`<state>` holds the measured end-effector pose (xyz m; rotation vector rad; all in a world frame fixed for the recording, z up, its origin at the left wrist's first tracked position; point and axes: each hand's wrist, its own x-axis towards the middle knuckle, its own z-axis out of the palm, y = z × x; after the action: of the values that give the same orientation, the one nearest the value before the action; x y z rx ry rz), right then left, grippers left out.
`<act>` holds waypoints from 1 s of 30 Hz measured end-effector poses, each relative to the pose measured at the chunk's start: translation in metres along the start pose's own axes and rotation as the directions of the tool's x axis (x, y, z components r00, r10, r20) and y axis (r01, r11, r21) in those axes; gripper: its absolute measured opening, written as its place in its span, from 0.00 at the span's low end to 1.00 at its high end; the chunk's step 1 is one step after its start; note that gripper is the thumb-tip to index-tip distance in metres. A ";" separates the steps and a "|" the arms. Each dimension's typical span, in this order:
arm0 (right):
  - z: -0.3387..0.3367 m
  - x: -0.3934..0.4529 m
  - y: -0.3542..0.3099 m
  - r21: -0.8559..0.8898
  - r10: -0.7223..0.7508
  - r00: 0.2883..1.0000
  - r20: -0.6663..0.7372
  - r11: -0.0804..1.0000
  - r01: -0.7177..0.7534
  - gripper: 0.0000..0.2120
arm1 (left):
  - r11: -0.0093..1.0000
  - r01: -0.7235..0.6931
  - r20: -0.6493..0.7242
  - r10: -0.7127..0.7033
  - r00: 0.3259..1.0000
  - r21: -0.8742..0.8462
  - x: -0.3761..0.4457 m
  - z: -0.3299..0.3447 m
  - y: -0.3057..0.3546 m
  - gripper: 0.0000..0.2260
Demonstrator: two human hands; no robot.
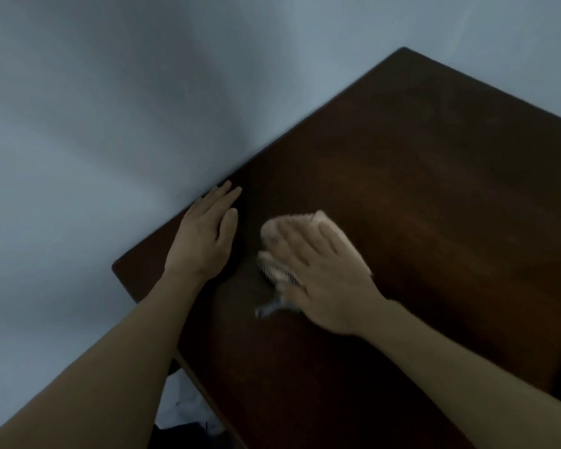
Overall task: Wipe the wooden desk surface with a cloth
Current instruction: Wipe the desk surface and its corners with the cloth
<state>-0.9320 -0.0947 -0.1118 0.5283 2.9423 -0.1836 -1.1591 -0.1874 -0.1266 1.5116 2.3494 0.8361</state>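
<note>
A pale grey-blue wall (110, 108) is filling the left and top of the view, meeting the far edge of a dark brown wooden desk (434, 189) that is running diagonally across the right and lower part. The desk's surface is showing a dull reddish sheen near its middle. No writing, brand or label is readable anywhere.

The person's two bare forearms are reaching in from the bottom. The left hand (208, 234) is lying flat, palm down, on the desk close to the wall edge, its fingers straight and together, holding nothing. The right hand (324, 277) is pressing palm down on a pinkish-beige cloth (292, 226), its fingers spread and fairly straight over the fabric rather than curled round it. The cloth is sitting bunched on the desk just right of the left hand, blurred, and sticking out past the fingertips and the thumb side, where a striped grey-and-white edge is trailing.

Below the desk's near-left edge, something white and crumpled (182, 406) is showing, too dim to identify.
</note>
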 end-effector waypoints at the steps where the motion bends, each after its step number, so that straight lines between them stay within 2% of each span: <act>1: 0.003 -0.020 0.002 -0.002 -0.043 0.999 0.008 0.999 0.043 0.31 | 1.000 -0.002 -0.007 0.002 1.000 -0.011 -0.001 -0.001 0.001 0.29; 3: 0.005 -0.042 0.027 -0.021 -0.073 0.997 0.039 0.997 0.074 0.30 | 1.000 -0.007 -0.001 0.007 1.000 0.008 -0.004 -0.004 0.006 0.28; 5: 0.003 -0.041 0.065 -0.111 -0.022 0.999 0.024 0.994 0.025 0.31 | 0.998 -0.035 0.017 0.034 0.999 0.059 -0.007 -0.006 0.011 0.28; 7: -0.003 -0.031 0.104 -0.077 0.169 0.986 -0.004 0.983 -0.169 0.30 | 0.991 -0.076 0.037 0.072 0.997 0.106 -0.010 -0.005 0.015 0.27; 9: -0.006 -0.016 0.123 0.034 0.351 0.936 0.030 0.936 -0.352 0.31 | 0.990 -0.087 0.058 0.081 0.995 0.109 -0.015 -0.002 0.023 0.27; 12: -0.006 -0.007 0.104 0.066 0.438 0.899 0.027 0.896 -0.438 0.32 | 0.998 -0.044 0.072 0.041 0.997 0.046 -0.021 0.008 0.050 0.28; 14: -0.001 -0.019 0.078 0.045 0.387 0.922 -0.012 0.921 -0.386 0.35 | 1.000 -0.017 0.083 0.016 0.996 0.012 -0.020 0.018 0.073 0.28; 18: 0.017 -0.092 0.026 0.031 0.129 0.992 -0.003 0.991 -0.129 0.32 | 0.998 0.028 0.091 -0.024 0.996 -0.048 -0.028 0.044 0.110 0.25; 20: 0.022 -0.125 0.033 0.034 0.058 0.998 -0.037 0.998 -0.057 0.31 | 0.996 0.033 0.094 -0.025 0.995 -0.085 -0.036 0.057 0.124 0.23; 22: 0.019 -0.138 0.072 -0.019 0.060 0.997 -0.040 0.998 -0.061 0.31 | 0.992 0.056 0.112 -0.043 0.993 -0.114 -0.042 0.068 0.136 0.21; 24: 0.011 -0.138 0.124 -0.052 0.160 0.987 -0.015 0.986 -0.160 0.34 | 0.993 0.071 0.137 -0.058 0.989 -0.090 -0.047 0.077 0.143 0.22; 25: 0.008 -0.137 0.149 -0.012 0.275 0.961 -0.023 0.961 -0.275 0.35 | 0.997 0.064 0.145 -0.056 0.988 -0.049 -0.048 0.081 0.145 0.24; 27: 0.008 -0.133 0.190 0.069 0.504 0.862 0.049 0.859 -0.507 0.33 | 0.995 0.009 0.168 -0.026 0.985 0.100 -0.048 0.093 0.150 0.28; 29: 0.011 -0.117 0.185 0.084 0.591 0.804 0.063 0.800 -0.594 0.32 | 0.971 -0.009 0.179 -0.035 0.983 0.237 -0.047 0.089 0.146 0.27; 30: 0.010 -0.112 0.172 0.074 0.590 0.805 0.062 0.802 -0.593 0.32 | 0.962 -0.007 0.186 -0.045 0.982 0.273 -0.046 0.089 0.146 0.26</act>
<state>-0.7658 0.0262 -0.1194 1.4040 2.5776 -0.2435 -0.9858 -0.1529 -0.1204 1.5865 2.4042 0.3525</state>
